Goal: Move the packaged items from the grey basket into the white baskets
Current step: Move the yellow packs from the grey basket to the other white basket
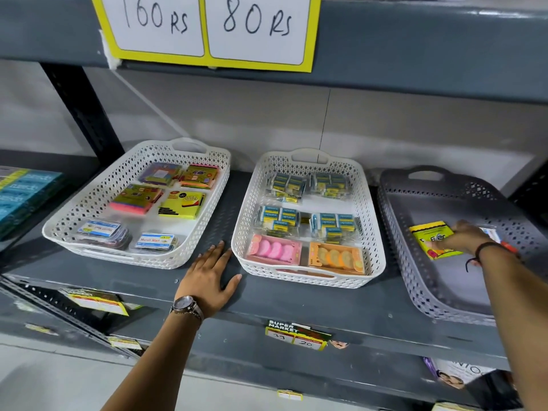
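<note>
The grey basket [421, 280] stands at the right of the shelf. Inside it lies a yellow-green packet [427, 234], and my right hand [462, 237] rests on its right side, fingers curled onto it. A small white pack [490, 232] shows just behind that hand. Two white baskets sit further left: the left white basket [89, 203] holds sticky-note packs and clip boxes, the middle white basket [370, 221] holds eraser packs plus pink and orange boxes. My left hand [212, 278] lies flat and empty on the shelf between the white baskets.
The grey metal shelf [296, 301] carries all three baskets; another shelf board with "160 Rs" and "80 Rs" price signs [207, 25] hangs close overhead. Blue packs [23, 191] are stacked at the far left. A dark upright post [80, 108] stands at the back left.
</note>
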`<action>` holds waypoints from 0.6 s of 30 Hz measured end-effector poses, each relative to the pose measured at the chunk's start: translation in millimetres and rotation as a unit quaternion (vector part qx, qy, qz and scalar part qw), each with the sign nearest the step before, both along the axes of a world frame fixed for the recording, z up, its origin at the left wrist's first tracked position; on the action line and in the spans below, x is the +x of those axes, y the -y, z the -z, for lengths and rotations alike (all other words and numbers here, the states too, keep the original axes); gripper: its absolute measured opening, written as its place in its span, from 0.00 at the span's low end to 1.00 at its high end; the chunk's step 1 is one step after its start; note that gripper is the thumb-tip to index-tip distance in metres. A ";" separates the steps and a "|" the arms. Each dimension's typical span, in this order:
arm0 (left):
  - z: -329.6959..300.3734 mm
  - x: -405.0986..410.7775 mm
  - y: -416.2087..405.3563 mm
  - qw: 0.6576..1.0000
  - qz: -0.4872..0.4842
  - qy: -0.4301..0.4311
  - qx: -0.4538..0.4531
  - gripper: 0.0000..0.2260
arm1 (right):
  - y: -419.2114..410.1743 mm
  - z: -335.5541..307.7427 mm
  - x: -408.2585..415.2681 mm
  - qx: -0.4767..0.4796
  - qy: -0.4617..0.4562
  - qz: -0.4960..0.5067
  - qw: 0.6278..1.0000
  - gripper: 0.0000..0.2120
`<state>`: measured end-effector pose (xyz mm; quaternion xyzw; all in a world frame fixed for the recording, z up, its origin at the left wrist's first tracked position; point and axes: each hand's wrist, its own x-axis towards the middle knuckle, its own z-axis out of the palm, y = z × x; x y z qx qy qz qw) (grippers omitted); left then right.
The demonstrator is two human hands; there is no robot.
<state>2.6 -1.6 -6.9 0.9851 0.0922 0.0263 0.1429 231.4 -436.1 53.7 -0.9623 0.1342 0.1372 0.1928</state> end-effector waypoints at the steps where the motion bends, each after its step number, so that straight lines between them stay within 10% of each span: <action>1: -0.3 -0.6 0.3 1.000 -0.002 -0.002 0.001 0.40 | 1.4 0.6 0.0 0.020 -0.009 0.001 1.000 0.32; 9: -3.5 -7.1 1.1 0.999 -0.021 -0.041 0.001 0.43 | -12.7 -10.0 4.6 0.150 0.075 0.077 0.983 0.14; 18: -1.6 -24.5 -16.7 0.999 -0.020 -0.044 -0.011 0.30 | -130.9 -106.7 -14.2 0.412 0.173 0.001 0.895 0.17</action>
